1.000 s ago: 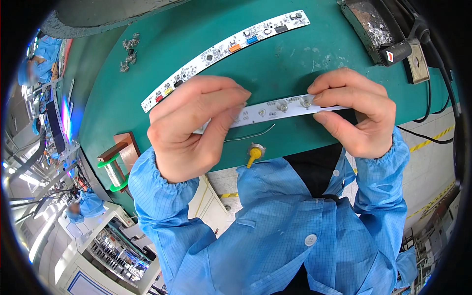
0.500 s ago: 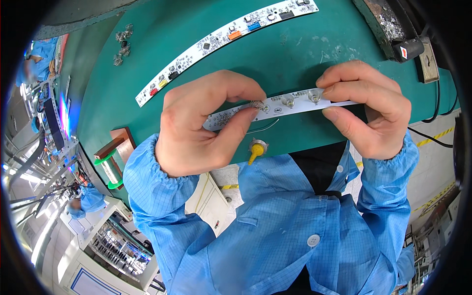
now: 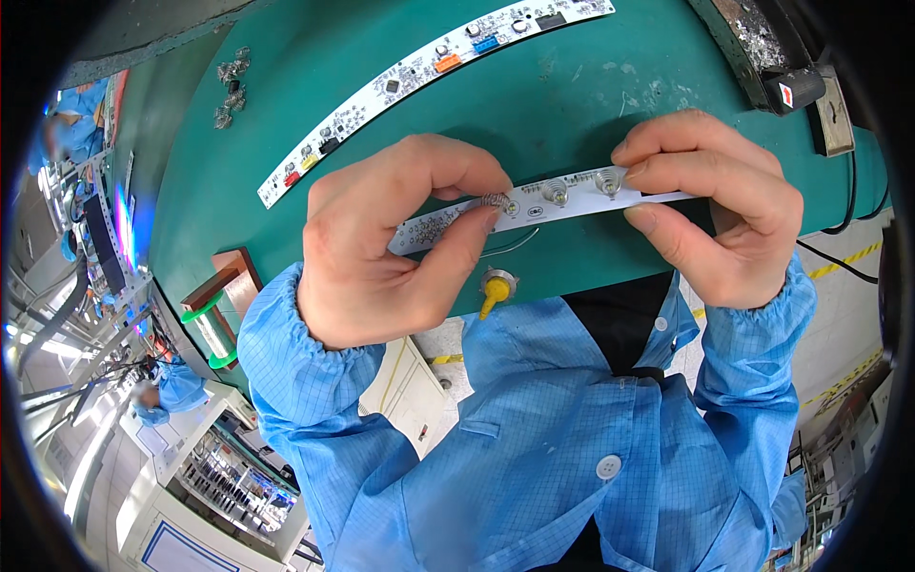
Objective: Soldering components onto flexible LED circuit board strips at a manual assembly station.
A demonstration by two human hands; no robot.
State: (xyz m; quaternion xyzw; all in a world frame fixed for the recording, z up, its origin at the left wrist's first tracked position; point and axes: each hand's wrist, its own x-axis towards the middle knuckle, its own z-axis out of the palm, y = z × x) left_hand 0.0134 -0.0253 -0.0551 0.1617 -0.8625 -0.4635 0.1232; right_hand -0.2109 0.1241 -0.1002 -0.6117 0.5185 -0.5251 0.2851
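Observation:
A narrow white circuit board (image 3: 536, 214) is held slightly tilted over the green table. My right hand (image 3: 729, 205) is closed on its right part, thumb below and fingers above. Two coil springs stand on the board: one spring (image 3: 556, 193) near the middle, another spring (image 3: 608, 181) beside my right fingertips. Between the thumb and index finger of my left hand (image 3: 386, 243) is pinched a third coil spring (image 3: 495, 201), at the board beside a small round pad. My left hand covers part of the board's left portion. A thin wire (image 3: 515, 245) shows just below the board.
Farther back lies a long curved circuit board (image 3: 393, 88) with coloured connectors. Loose springs (image 3: 232, 88) sit at the far left. A wire spool (image 3: 212, 331) on a brown stand is at the left edge, a yellow-tipped piece (image 3: 495, 292) at the near edge. Dark equipment (image 3: 758, 57) and cables occupy the right.
The view has shifted very slightly. Both hands keep their grips, and the springs on the board stand as before.

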